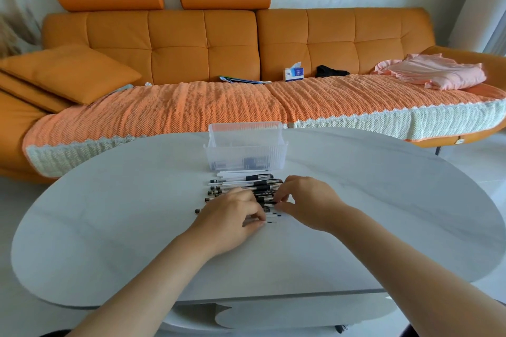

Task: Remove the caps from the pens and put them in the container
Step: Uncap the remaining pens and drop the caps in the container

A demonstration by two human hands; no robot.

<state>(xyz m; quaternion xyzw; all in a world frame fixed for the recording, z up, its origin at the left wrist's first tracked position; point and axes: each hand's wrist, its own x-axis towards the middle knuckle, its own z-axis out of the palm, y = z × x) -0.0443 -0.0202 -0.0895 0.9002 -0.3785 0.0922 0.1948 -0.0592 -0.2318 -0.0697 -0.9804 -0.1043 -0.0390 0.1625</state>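
Left hand (232, 216) and right hand (306, 200), grips clamped, pinch pens (246, 182) lying left-to-right, tips pointing right.

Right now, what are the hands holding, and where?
The left hand pinches a pen mid-barrel at the near edge of the pens; the right hand touches them, grip unclear.

Black-grip pens (242, 183) side by side in flat row, just before clear ribbed container (245, 142), upright.

Head-worn view, down over table (109, 213)
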